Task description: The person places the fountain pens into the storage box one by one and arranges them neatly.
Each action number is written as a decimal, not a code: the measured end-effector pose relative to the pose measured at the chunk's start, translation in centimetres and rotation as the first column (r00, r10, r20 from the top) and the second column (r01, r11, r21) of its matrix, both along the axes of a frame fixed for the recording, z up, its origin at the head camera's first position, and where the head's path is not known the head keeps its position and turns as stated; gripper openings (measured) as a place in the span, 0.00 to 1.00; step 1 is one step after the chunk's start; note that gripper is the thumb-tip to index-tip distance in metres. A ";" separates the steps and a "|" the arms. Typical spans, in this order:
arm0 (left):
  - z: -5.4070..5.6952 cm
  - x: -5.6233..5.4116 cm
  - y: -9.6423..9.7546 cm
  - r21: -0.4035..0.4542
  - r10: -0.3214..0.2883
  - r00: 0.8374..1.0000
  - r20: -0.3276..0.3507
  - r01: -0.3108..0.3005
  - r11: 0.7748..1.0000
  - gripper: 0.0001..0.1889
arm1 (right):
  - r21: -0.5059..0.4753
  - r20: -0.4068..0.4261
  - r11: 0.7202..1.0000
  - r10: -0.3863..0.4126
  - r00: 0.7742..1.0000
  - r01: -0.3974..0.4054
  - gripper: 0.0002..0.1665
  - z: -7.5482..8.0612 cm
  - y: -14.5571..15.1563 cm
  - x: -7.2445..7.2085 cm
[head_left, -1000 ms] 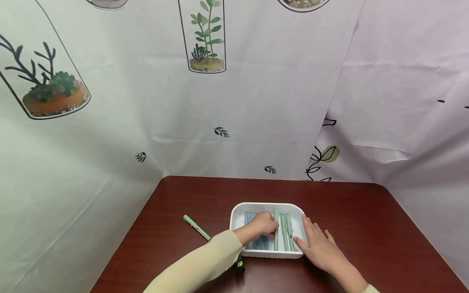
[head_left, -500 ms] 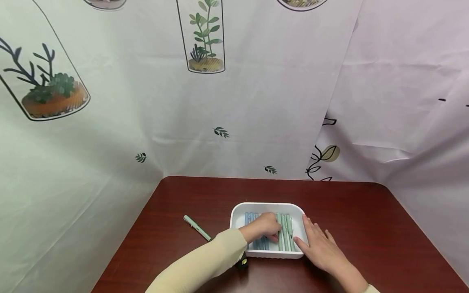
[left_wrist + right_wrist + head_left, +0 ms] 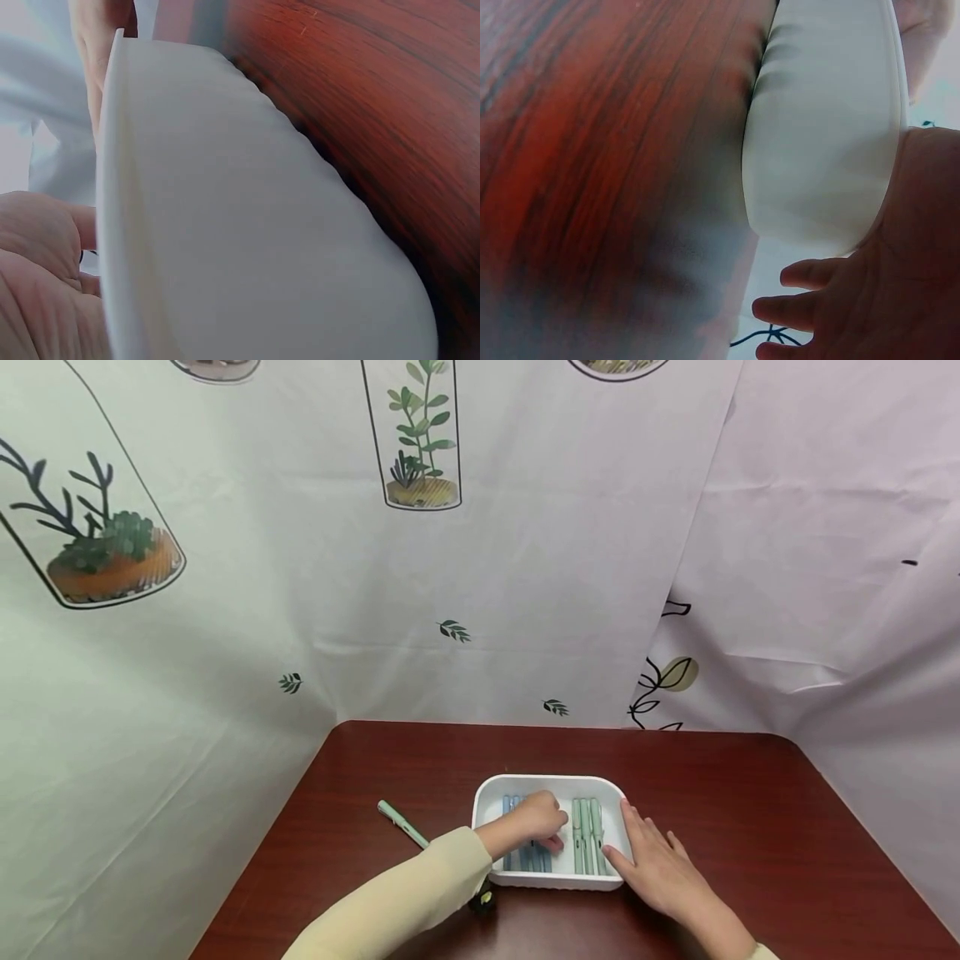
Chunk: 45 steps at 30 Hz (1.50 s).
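A white tray (image 3: 551,881) holds several blue pens (image 3: 512,858) on its left side and three pale green pens (image 3: 587,835) side by side on its right. My left hand (image 3: 536,817) is over the tray between the two groups, its fingers loosely bent with nothing seen in them; it partly covers the blue pens. Straight fingers of my right hand (image 3: 660,868) rest against the tray's right rim. In the left wrist view, the tray wall (image 3: 225,202) hides most of the left fingers. The right wrist view shows the right palm (image 3: 907,277) against the tray's side.
Another pale green pen (image 3: 402,822) lies on the dark red table (image 3: 420,760), left of the tray, its near end by the left sleeve (image 3: 420,885). Behind the table hangs a white cloth (image 3: 525,568) with plant prints.
My left hand has set a green pen down beside the other two in the tray, let it go and drawn back slightly left. My right hand has stayed at the rim.
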<state>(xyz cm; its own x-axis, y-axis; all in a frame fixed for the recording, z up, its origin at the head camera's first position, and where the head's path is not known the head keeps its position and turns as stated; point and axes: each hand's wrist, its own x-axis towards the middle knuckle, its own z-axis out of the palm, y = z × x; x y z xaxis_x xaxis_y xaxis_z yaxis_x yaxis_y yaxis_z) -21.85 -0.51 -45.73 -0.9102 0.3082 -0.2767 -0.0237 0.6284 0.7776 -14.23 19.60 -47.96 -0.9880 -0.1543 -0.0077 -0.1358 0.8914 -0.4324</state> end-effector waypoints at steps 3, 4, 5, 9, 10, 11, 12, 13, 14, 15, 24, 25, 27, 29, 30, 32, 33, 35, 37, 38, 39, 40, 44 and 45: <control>0.1 0.0 -0.6 0.042 0.015 1.000 0.021 -0.016 0.999 0.15 | -0.006 -0.004 1.000 0.003 1.000 -0.003 0.51 -0.1 0.0 -0.1; 0.2 0.0 -0.8 0.060 0.020 0.999 0.028 -0.022 0.998 0.18 | -0.009 -0.003 1.000 0.002 1.000 -0.002 0.51 -0.1 0.0 -0.1; 0.2 0.0 -1.1 0.077 0.023 0.999 0.032 -0.025 0.997 0.19 | -0.012 -0.003 1.000 0.000 1.000 0.000 0.51 -0.1 0.0 -0.1; 0.5 0.1 -2.2 0.110 0.034 0.999 0.019 -0.036 0.993 0.20 | -0.017 0.001 1.000 -0.004 1.000 0.004 0.51 -0.2 0.1 -0.2; 0.6 0.2 -2.4 0.126 0.041 0.999 0.017 -0.043 0.991 0.20 | -0.014 0.001 1.000 -0.005 1.000 0.005 0.51 -0.2 0.1 -0.2; 0.7 0.2 -2.7 0.136 0.047 0.999 0.018 -0.049 0.990 0.19 | -0.012 -0.001 1.000 -0.002 1.000 0.002 0.51 -0.3 0.1 -0.2; 0.8 0.3 -3.0 0.142 0.054 0.998 0.016 -0.056 0.988 0.19 | -0.010 -0.001 1.000 0.001 1.000 -0.001 0.52 -0.2 0.1 -0.2; 0.9 0.3 -3.3 0.156 0.058 0.998 0.016 -0.060 0.986 0.19 | -0.009 -0.003 1.000 0.003 1.000 -0.003 0.52 -0.2 0.1 -0.2; 1.0 0.3 -3.6 0.171 0.062 0.998 0.017 -0.064 0.983 0.19 | -0.008 -0.004 1.000 0.005 1.000 -0.005 0.52 -0.2 0.1 -0.2; 1.0 0.4 -3.9 0.186 0.062 0.998 0.020 -0.065 0.980 0.19 | -0.006 -0.005 1.000 0.006 1.000 -0.006 0.53 -0.1 0.1 -0.2; 1.6 0.6 -6.5 0.246 0.035 0.998 -0.058 -0.020 0.969 0.23 | -0.002 -0.016 1.000 0.003 1.000 -0.003 0.52 0.0 0.3 0.0; 1.8 0.7 -6.8 0.240 0.030 0.996 -0.080 -0.010 0.971 0.23 | -0.004 -0.014 1.000 0.003 1.000 -0.003 0.52 0.0 0.3 0.0; 2.0 1.0 -7.5 0.210 0.024 0.992 -0.125 0.003 0.978 0.23 | -0.010 -0.007 1.000 0.002 1.000 -0.002 0.52 0.0 0.2 0.0; 2.2 1.2 -8.4 0.177 0.020 0.985 -0.170 0.011 0.984 0.21 | -0.014 -0.002 1.000 0.001 1.000 -0.001 0.52 0.0 0.1 0.0; 2.2 1.4 -8.8 0.160 0.019 0.981 -0.193 0.013 0.987 0.21 | -0.016 0.001 1.000 0.002 1.000 -0.002 0.52 0.0 0.1 0.0; 2.3 1.6 -9.7 0.124 0.021 0.974 -0.225 0.008 0.992 0.20 | -0.017 0.003 1.000 0.004 1.000 -0.004 0.52 -0.1 0.0 0.0; 2.3 1.7 -10.1 0.111 0.020 0.969 -0.245 0.008 0.994 0.19 | -0.017 0.002 1.000 0.005 1.000 -0.005 0.52 -0.1 0.0 0.1; 2.4 1.9 -10.9 0.089 0.023 0.963 -0.269 0.001 0.996 0.19 | -0.015 0.006 1.000 0.004 1.000 -0.004 0.52 -0.1 0.0 0.1; 2.5 2.1 -11.5 0.072 0.025 0.958 -0.286 -0.005 0.997 0.18 | -0.012 0.009 1.000 0.002 1.000 -0.002 0.52 0.0 0.1 0.1; 2.5 2.2 -11.8 0.061 0.026 0.954 -0.298 -0.008 0.998 0.18 | -0.012 0.010 1.000 0.001 1.000 -0.001 0.53 0.0 0.1 0.1; 2.6 2.2 -12.1 0.048 0.024 0.950 -0.311 -0.010 0.999 0.18 | -0.012 0.011 1.000 -0.001 1.000 0.001 0.53 0.0 0.1 0.1; 2.6 2.2 -12.3 0.039 0.025 0.949 -0.315 -0.014 0.999 0.17 | -0.012 0.012 1.000 -0.002 1.000 0.002 0.53 0.1 0.1 0.1; 2.7 2.3 -13.4 0.002 0.021 0.940 -0.340 -0.022 1.000 0.17 | -0.015 0.017 1.000 0.000 1.000 0.000 0.53 0.1 0.1 0.0; 2.7 2.4 -13.7 -0.001 0.021 0.939 -0.343 -0.022 1.000 0.16 | -0.015 0.019 1.000 0.002 1.000 -0.001 0.53 0.1 0.0 0.0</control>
